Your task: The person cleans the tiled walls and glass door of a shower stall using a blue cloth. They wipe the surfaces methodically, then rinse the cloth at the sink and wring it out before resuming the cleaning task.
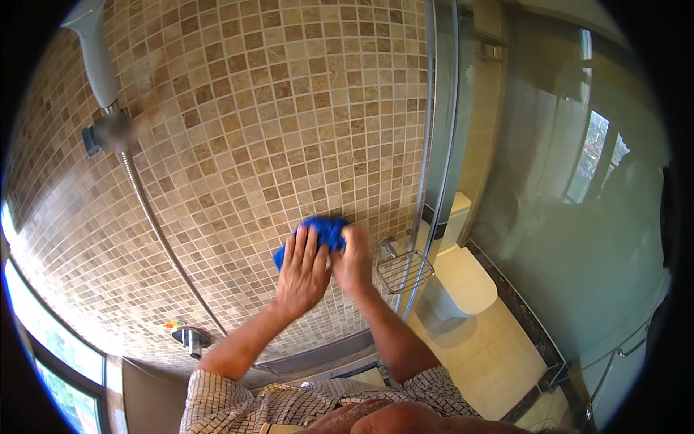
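A crumpled blue cloth (324, 230) lies against the beige and brown mosaic tile wall (303, 135). My left hand (303, 271) rests flat over the cloth's left part, its fingers extended upward. At the cloth's right edge, my right hand (353, 259) has curled fingers gripping it. Part of the cloth is hidden beneath both hands. Just right of my right hand, a metal wire soap basket (404, 271) is fixed to the wall.
A hand shower (97, 59) sits in its holder at upper left, its metal hose (157, 222) hanging down. Below is a mixer tap (191, 340). To the right stand a glass panel edge (447, 125) and a white toilet (466, 282). A window (59, 336) is at lower left.
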Demonstrator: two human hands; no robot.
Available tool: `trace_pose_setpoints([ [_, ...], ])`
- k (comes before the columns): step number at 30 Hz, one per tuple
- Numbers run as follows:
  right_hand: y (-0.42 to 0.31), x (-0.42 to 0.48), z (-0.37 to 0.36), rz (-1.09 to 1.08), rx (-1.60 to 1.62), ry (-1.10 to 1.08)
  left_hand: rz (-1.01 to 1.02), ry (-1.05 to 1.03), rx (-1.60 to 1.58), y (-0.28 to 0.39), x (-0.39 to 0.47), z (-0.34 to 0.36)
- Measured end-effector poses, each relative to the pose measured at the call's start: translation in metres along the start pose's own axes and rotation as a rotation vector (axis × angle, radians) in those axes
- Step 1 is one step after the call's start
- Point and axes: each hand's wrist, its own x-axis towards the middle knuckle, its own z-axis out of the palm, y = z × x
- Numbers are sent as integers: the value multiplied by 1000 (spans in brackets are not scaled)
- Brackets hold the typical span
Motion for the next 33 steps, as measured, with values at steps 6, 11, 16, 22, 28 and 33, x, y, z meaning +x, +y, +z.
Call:
trace_pose_setpoints([
  [6, 7, -52, -3, 38, 0, -50, -61, -28, -64, 17, -52, 37],
  [11, -20, 65, -22, -121, 2, 116, 44, 185, 12, -14, 74, -4],
  [16, -47, 218, -79, -300, -178, 292, 245, 454, 190, -28, 234, -62],
  [22, -43, 332, -123, -639, -522, 555, 334, 631, 364, -34, 344, -91],
  [28, 0, 297, -132, -605, -684, 410, 353, 473, 448, -8, 338, -60],
  [33, 13, 194, -96, -240, -554, 293, 422, 193, 401, 1, 264, -22],
])
